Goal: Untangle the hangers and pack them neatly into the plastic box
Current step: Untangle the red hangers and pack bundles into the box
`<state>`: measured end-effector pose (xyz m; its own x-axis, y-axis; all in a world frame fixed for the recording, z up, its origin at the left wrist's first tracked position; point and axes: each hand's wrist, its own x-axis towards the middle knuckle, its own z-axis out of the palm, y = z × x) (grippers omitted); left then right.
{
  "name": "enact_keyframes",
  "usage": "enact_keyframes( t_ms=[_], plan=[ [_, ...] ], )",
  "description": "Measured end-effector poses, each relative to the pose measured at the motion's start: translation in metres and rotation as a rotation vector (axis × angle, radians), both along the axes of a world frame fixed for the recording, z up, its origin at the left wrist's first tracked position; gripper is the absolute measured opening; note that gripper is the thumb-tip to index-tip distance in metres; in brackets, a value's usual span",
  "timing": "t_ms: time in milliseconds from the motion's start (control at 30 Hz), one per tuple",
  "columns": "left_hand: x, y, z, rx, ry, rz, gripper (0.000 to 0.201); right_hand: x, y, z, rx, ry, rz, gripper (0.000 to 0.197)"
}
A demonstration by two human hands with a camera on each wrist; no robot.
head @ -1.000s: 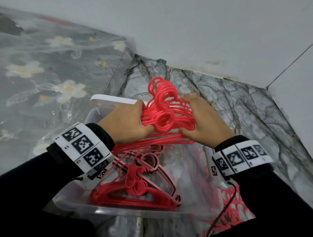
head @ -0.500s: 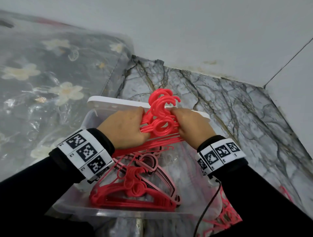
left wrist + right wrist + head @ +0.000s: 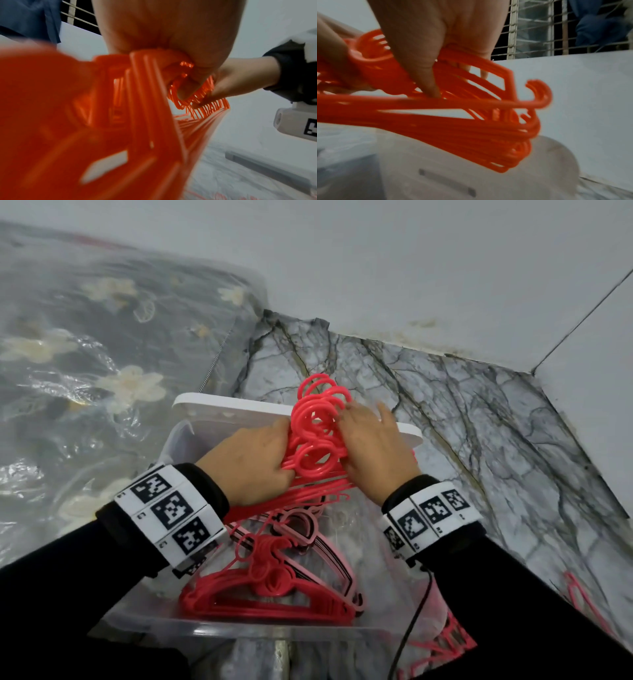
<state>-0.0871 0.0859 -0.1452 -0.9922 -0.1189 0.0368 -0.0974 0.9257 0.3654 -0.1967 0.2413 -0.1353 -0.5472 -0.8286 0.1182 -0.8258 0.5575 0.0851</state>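
A clear plastic box (image 3: 191,616) fills the lower centre of the head view on the marbled floor (image 3: 462,419). Inside it, toward the lower edge, lies a flat stack of red hangers (image 3: 270,594), hooks pointing up-frame. A white lid (image 3: 222,409) sits at the box's far edge. Above the box, at frame centre, a bundle of red hangers (image 3: 317,440) is held between both hands, its ring-shaped hooks fanned upward. The left hand (image 3: 248,465) grips the bundle with curled fingers; the right hand (image 3: 375,450) clasps its other side, thumb pressed among the bars. More red hangers (image 3: 445,642) lie at lower right outside the box.
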Motion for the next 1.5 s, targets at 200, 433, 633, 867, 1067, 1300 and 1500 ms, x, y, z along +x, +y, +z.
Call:
enact_keyframes(
  t_ms=[200, 433, 633, 867, 1067, 1300, 1500],
  plan=[
    [-0.003, 0.002, 0.005, 0.065, -0.030, -0.035, 0.051, -0.006, 0.005, 0.000, -0.097, -0.088, -0.020, 0.037],
    [-0.003, 0.003, 0.008, -0.405, 0.052, 0.124, 0.027, -0.008, 0.000, 0.007, -0.039, -0.051, -0.046, 0.035],
    [-0.002, 0.005, 0.003, -0.177, -0.006, 0.094, 0.024, 0.002, -0.006, -0.008, -0.028, -0.137, 0.038, 0.057],
    [-0.004, -0.006, 0.007, -0.054, 0.082, -0.032, 0.034, -0.006, 0.000, -0.005, -0.138, -0.112, -0.007, 0.057],
    [-0.009, -0.018, 0.014, -0.288, 0.098, 0.166, 0.016, 0.001, -0.005, 0.001, -0.263, -0.209, -0.005, 0.054],
    [-0.003, -0.053, 0.014, -0.351, -0.015, 0.200, 0.009, -0.015, 0.019, 0.021, -0.322, -0.679, -0.012, 0.095],
    [0.003, -0.079, 0.018, -0.299, 0.004, 0.263, 0.008, -0.056, 0.072, 0.012, -0.134, -0.773, -0.295, 0.075]
  ],
)
